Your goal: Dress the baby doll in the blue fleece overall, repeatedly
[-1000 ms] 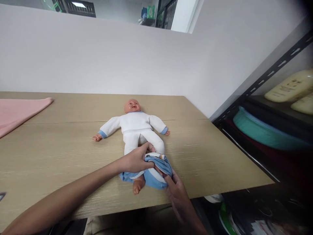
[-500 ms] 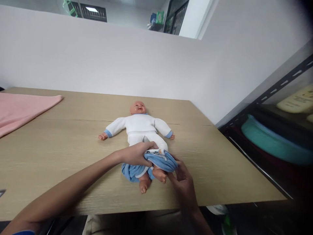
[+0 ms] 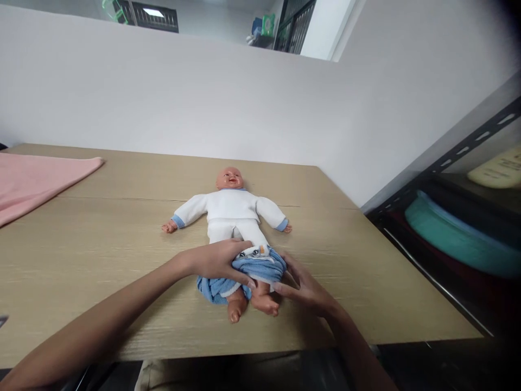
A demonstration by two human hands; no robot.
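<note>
A baby doll (image 3: pixel 230 209) in a white top and white trousers lies face up on the wooden table (image 3: pixel 101 255), arms spread, feet toward me. A bunched blue garment (image 3: pixel 260 267) with a small picture on it sits around its lower legs. My left hand (image 3: pixel 217 262) grips the left side of that garment, fingers curled over it. My right hand (image 3: pixel 301 285) pinches its right edge beside the doll's ankle. Both bare doll feet (image 3: pixel 252 307) stick out below the blue cloth.
A pink cloth (image 3: pixel 36 182) lies at the table's far left. A white wall stands behind the table. To the right is a dark metal shelf rack (image 3: pixel 459 179) holding a teal round object (image 3: pixel 459 233) and pale packs. The table's front edge is close to me.
The blue garment has moved up the doll's legs, so both bare feet now show. My right hand shifted from under the cloth to its right edge; the view tilted slightly.
</note>
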